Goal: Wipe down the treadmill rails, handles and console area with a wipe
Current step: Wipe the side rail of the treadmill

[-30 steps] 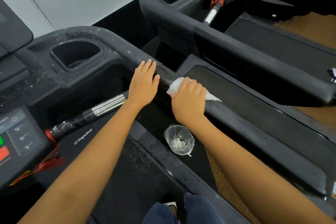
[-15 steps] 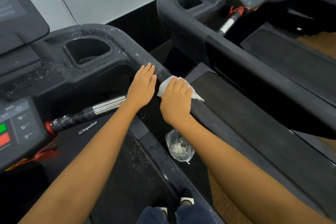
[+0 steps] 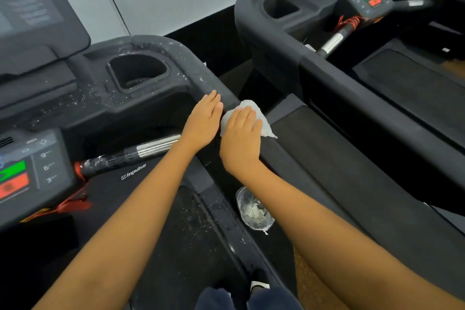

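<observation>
The white wipe point(image 3: 263, 125) lies crumpled on the upper end of the black right rail point(image 3: 352, 196) of my treadmill. My right hand point(image 3: 241, 138) presses it down onto the rail with fingers stretched forward over it. Directly to its left, my left hand point(image 3: 203, 121) rests flat on the same rail, fingers straight and together, almost touching the wipe. White specks cover the rail's curved corner point(image 3: 176, 50) and the cup holder point(image 3: 138, 73). The chrome-and-black handle bar point(image 3: 156, 146) runs from under my left wrist to the console panel point(image 3: 37, 166).
A clear plastic cup point(image 3: 254, 211) with white scraps sits on the side deck under my right forearm. A second treadmill point(image 3: 327, 78) stands close on the right, with a narrow gap between. The big screen point(image 3: 32, 7) rises at far left. My shoes point(image 3: 259, 284) stand on the belt.
My right hand has slid the wipe up the rail until it sits beside my left hand, and its fingers have flattened out. The left hand has stayed on the rail.
</observation>
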`<state>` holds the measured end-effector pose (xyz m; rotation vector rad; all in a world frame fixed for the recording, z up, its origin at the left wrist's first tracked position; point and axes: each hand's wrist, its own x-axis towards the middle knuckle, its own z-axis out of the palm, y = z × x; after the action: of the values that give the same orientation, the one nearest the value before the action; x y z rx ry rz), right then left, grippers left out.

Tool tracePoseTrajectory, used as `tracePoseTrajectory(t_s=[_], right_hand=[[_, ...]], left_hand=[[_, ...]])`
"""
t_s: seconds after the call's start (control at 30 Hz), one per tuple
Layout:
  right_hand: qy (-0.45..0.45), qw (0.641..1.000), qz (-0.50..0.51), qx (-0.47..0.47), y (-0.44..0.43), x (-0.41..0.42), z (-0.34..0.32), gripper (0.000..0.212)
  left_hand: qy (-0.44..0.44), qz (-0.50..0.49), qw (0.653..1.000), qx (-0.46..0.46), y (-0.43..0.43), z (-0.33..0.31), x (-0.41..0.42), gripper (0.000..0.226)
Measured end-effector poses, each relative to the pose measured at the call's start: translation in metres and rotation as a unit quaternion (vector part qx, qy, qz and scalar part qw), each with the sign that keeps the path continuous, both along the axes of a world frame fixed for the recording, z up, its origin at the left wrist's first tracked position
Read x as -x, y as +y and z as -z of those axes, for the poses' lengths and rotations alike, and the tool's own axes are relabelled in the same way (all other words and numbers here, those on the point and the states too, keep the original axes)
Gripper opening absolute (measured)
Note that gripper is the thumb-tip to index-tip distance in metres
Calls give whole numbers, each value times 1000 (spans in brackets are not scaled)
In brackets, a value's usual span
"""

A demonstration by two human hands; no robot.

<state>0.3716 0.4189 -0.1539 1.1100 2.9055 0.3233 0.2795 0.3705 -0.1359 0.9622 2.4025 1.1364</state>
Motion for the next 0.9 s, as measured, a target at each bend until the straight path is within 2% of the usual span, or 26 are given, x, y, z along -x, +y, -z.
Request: tracePoseTrajectory(t_s=[0.07,0.17,0.27,0.37,0.47,0.57,0.67,0.8,0.9], right_hand=[[21,1000,-6,22,7,24,-9,70],[13,995,-38,86,19,47,-19,82],[30,998,-39,48,19,32,-14,75],[2,999,-36,-5,8,-7,1,73],[-11,1000,-24,10,1,-20,5,76],[20,999,-1,35,7,10,-11,74],[5,995,-45,87,18,29,-20,84],[44,998,-30,42,16,-10,-10,75],[28,999,-29,23,7,-47,6,79]], left_hand=[[-11,-5,1000,-8,0,0,3,47],[-25,-8,999,-19,-1,-2,6,47],[-36,-11,999,-29,-1,-1,5,46],[-39,-13,999,-35,-1,1,2,46],[-23,-10,999,-24,0,4,-2,47],[4,-12,1000,0,5,2,-4,48],[19,-18,1000,17,8,-2,-4,48],[52,-1,998,46,9,1,-8,49],[59,0,997,57,10,5,-14,50]])
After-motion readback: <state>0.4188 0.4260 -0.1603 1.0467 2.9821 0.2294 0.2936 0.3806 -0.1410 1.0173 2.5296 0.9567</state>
